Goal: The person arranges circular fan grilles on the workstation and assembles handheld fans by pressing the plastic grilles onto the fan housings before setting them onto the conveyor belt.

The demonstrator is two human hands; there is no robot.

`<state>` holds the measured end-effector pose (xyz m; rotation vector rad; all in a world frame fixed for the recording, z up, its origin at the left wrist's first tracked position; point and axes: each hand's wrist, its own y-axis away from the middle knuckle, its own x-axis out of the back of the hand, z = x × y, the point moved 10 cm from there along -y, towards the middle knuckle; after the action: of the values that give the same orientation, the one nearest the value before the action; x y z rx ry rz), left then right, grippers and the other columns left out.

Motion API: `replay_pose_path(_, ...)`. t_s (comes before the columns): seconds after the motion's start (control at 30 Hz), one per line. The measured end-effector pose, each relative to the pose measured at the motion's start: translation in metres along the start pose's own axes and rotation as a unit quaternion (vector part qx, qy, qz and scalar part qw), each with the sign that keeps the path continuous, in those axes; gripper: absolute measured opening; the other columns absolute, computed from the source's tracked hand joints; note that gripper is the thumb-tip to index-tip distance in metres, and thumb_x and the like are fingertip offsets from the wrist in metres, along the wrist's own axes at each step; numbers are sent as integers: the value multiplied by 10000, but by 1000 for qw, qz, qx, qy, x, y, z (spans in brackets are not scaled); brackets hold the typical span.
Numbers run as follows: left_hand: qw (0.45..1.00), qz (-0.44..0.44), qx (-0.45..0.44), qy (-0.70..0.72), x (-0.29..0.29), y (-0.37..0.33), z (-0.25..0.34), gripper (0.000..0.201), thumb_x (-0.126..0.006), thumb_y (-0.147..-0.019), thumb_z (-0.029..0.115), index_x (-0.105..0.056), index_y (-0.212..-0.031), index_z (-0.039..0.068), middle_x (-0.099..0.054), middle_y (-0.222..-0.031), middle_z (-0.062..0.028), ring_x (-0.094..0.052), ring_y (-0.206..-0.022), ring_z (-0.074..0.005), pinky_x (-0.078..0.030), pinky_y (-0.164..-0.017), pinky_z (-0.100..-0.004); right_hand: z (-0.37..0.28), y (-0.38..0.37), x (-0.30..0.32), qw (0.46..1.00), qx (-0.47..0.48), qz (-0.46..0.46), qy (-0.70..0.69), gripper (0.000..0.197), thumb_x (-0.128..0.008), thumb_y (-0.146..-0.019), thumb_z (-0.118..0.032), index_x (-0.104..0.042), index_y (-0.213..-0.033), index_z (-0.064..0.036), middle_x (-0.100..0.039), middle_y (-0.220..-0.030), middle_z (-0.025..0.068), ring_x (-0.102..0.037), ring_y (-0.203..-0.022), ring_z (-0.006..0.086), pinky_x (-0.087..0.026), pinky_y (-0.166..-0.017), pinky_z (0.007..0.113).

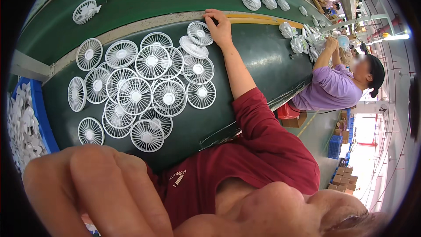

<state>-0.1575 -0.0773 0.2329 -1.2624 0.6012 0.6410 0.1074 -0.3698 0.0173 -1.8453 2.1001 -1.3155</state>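
Observation:
My right hand (220, 28) reaches over the dark green work surface, its bent fingers closed at the rim of a round white fan guard (199, 33). Just below that guard lie a tilted white disc-shaped part (194, 47) and another guard (198, 69). Several more white spoked guards (151, 61) spread over the surface to the left, many overlapping. My left hand (98, 188) looms large at the lower left, close to the camera. Its fingers are bent and pressed together; the fingertips are hidden, and so is anything they hold.
A green conveyor belt (144, 0) runs behind the work surface, carrying assembled fan heads (251, 1). At the left stands a blue bin (39, 118) of small white parts. To the right, a person in purple (335, 83) handles a part beside a pile of white pieces (312, 39).

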Motion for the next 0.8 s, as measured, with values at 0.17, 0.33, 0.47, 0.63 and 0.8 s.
replay_pose_path(0.17, 987, -20, 46, -150, -22, 0, 2, 139, -680, -759, 8, -573, -846, 20, -659, -848, -114, -668, -678, -231, -585, -598, -362, -2, 2, -3, 1000, 1, -16, 19, 107, -640, -841, -61, -701, -923, -33, -668, -1066, 105, -635, -990, 224, -488, -859, 315)
replay_pose_path(0.33, 937, -56, 116, -326, -30, -4, -15, 395, -684, -809, 164, -455, -1128, 123, -650, -1000, -81, -638, -773, -246, -553, -650, -371, -1, 4, 5, 1000, -12, -8, 18, 106, -640, -841, -64, -702, -922, -36, -668, -1071, 102, -635, -987, 225, -489, -854, 316)
replay_pose_path(0.47, 887, -87, 166, -422, -32, -12, -45, 554, -687, -839, 258, -384, -1298, 185, -645, -1091, -62, -620, -830, -254, -535, -681, -376, -1, 5, -1, 1000, 15, -8, 15, 90, -655, -805, -63, -704, -875, -36, -674, -1042, 105, -636, -966, 244, -495, -829, 329)
replay_pose_path(0.63, 757, -75, -55, -647, -63, -26, -69, 148, -687, -776, 187, -632, -777, 49, -683, -808, -121, -619, -669, -236, -515, -535, -282, -6, 3, 5, 999, 52, 13, 3, 80, -666, -772, -62, -710, -835, -39, -686, -972, 125, -647, -923, 280, -510, -810, 349)
replay_pose_path(0.8, 735, 93, -134, -658, -37, -1, -36, 161, -682, -776, 196, -634, -805, 46, -680, -801, -124, -619, -668, -236, -515, -535, -281, 5, 4, -3, 999, 43, -7, 17, 99, -658, -797, -92, -720, -867, -63, -686, -1014, 111, -645, -967, 264, -502, -855, 347)
